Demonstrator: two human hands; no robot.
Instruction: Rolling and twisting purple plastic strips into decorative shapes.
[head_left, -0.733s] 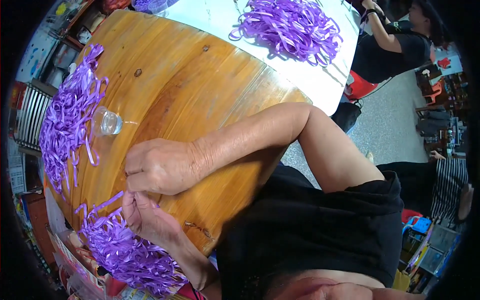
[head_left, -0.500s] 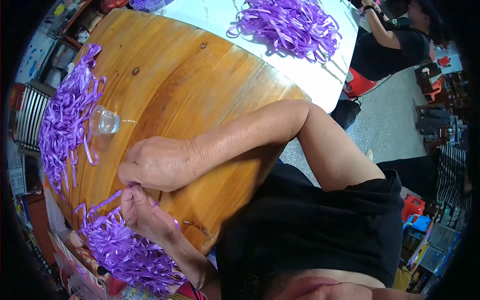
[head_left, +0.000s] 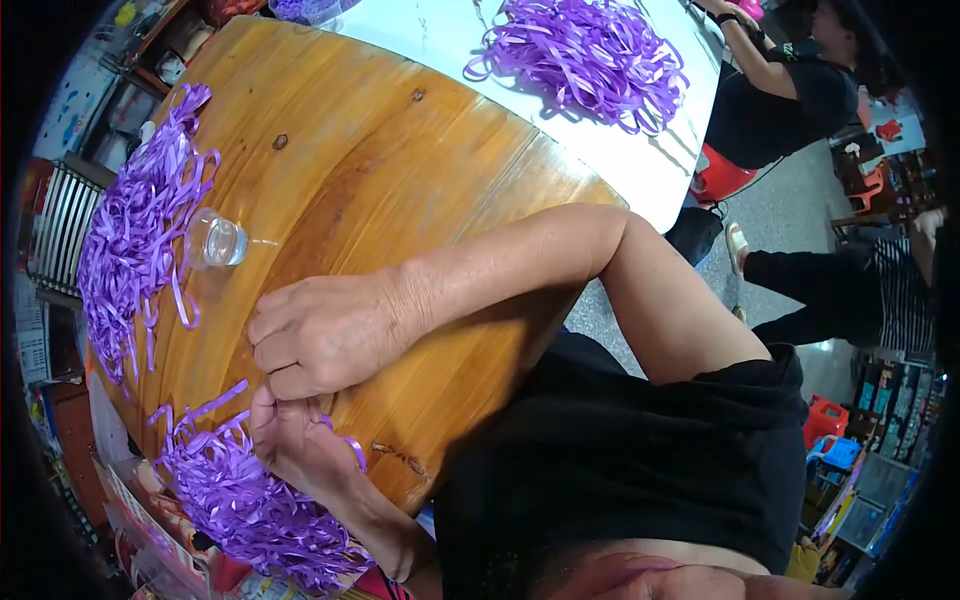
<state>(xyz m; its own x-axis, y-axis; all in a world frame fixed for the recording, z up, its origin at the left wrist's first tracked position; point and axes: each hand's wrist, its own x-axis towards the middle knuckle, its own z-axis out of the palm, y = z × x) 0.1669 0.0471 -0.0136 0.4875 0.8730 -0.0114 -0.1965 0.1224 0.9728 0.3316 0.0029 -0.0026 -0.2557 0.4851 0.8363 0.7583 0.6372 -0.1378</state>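
Observation:
My right hand [head_left: 325, 335] is closed above the wooden table [head_left: 360, 170], its knuckles up and fingertips tucked out of sight. Directly beneath it, touching, my left hand [head_left: 295, 435] turns its palm upward with the fingers curled in. A strip of purple ribbon [head_left: 222, 401] runs up to the left hand, and a loop of it shows by the wrist. What the right fingers pinch is hidden. Below and left of the hands lies a tangled heap of purple ribbon [head_left: 250, 510] at the table's edge.
Another purple ribbon pile [head_left: 135, 245] covers the table's left edge, beside a small clear cup [head_left: 222, 243]. A third heap [head_left: 590, 60] rests on the white table [head_left: 640, 170]. A co-worker in black [head_left: 760, 115] sits at upper right; a person in stripes [head_left: 895, 290] stands at far right.
My right hand has rolled so its knuckles show more and shifted slightly right. The left hand has curled in beneath it. At far right, more of the person in stripes has come into view.

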